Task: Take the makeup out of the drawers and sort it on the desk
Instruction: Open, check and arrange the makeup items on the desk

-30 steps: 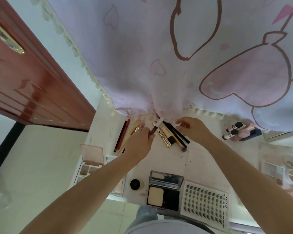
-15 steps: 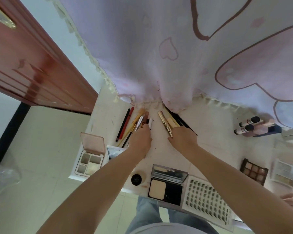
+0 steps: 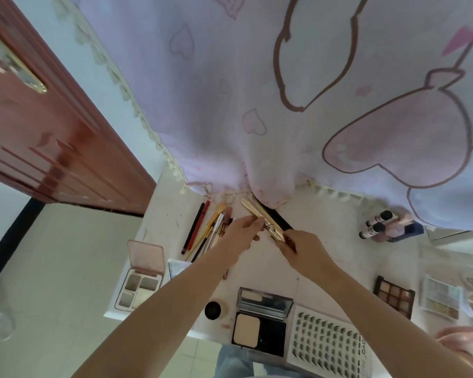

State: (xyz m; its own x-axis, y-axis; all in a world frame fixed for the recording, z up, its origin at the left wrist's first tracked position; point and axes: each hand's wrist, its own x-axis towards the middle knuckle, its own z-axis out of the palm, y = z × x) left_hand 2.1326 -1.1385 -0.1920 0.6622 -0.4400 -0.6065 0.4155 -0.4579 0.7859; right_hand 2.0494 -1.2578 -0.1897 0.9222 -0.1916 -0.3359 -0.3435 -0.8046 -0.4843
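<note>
Head view: a gold tube (image 3: 262, 222) is being pinched by both hands, left hand (image 3: 239, 234) and right hand (image 3: 302, 248), above the surface (image 3: 325, 227) at 12 o'clock; it should be laid parallel beside the pencils (image 3: 195, 227).

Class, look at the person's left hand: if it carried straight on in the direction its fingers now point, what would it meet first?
The left hand points right and slightly away, and its fingertips already touch the gold tube that the right hand also holds. Going on, it would press that tube first; the black pencils lie just beyond, though depth is unclear.
</note>
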